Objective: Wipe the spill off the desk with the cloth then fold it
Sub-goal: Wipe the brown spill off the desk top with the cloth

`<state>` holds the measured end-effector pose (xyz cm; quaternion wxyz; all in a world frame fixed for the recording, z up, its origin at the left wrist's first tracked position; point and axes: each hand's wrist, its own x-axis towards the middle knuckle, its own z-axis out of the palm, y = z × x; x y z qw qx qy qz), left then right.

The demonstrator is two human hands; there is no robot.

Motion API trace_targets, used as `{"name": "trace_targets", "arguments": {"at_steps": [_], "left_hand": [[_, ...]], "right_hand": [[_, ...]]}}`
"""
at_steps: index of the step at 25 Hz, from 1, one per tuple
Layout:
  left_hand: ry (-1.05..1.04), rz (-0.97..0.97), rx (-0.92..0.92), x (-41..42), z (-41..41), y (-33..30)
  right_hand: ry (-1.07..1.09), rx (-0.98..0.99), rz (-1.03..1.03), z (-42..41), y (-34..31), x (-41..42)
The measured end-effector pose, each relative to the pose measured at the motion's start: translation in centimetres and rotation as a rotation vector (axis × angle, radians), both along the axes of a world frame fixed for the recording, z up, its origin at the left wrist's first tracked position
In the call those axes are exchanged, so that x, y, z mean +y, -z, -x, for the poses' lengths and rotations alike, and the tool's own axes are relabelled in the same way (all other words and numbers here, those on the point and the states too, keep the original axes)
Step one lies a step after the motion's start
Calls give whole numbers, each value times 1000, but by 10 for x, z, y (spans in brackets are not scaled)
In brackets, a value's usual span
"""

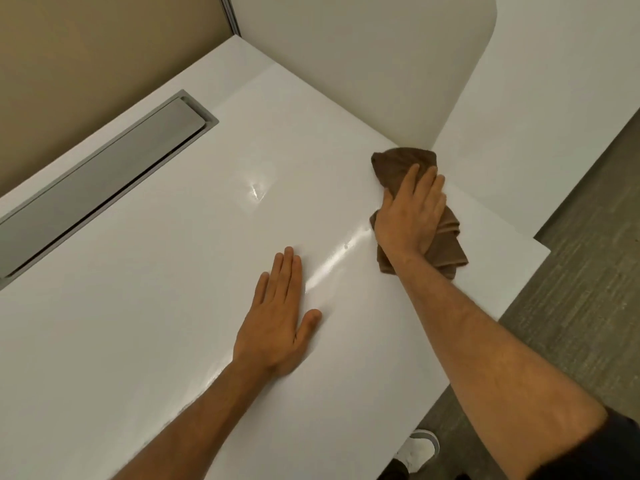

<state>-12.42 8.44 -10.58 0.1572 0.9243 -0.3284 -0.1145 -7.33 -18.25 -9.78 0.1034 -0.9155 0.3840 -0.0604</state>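
A crumpled brown cloth (403, 161) lies on the white desk (145, 306) near its right edge. My right hand (408, 216) presses flat on top of the cloth, fingers curled over it, hiding its middle. My left hand (277, 317) rests palm down on the desk, fingers together, holding nothing. A wet shiny streak (332, 261) with small droplets runs between the two hands. Another glossy wet patch (258, 192) sits farther back on the desk.
A grey metal cable flap (104, 181) is set into the desk at the back left. A white rounded divider panel (363, 64) stands behind the cloth. Grey carpet (571, 271) lies beyond the desk's right edge, with a white shoe (419, 448) below.
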Motion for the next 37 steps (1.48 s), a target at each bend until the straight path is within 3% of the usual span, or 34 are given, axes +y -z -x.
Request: {"name": "trace_targets", "arguments": {"at_steps": [3, 7, 10, 14, 20, 25, 27, 29, 33, 35, 37], "left_hand": [[-8, 13, 0, 0, 0, -1], [-41, 80, 40, 1, 1, -3], [-71, 176, 92, 2, 1, -3], [-67, 176, 62, 3, -1, 1], [45, -63, 1, 0, 0, -5], [323, -151, -34, -24, 8, -17], [389, -101, -3, -46, 22, -21], [444, -30, 44, -70, 35, -24], [535, 30, 155, -113, 58, -16], [567, -15, 135, -127, 66, -11], [588, -64, 46, -134, 72, -6]], "right_hand": [[-182, 33, 65, -25, -1, 8], [-715, 4, 13, -25, -9, 22], [-949, -42, -60, 13, -10, 38], [-925, -121, -13, 99, -2, 45], [-905, -103, -56, 207, 1, 30], [-803, -227, -171, 258, -7, 38], [-739, -295, -190, 283, -6, 43], [-538, -420, -292, 307, -3, 49], [278, -884, -1064, 348, 0, 45], [646, -1053, -1255, 363, 8, 33], [829, -1124, -1450, 372, 17, 20]]}}
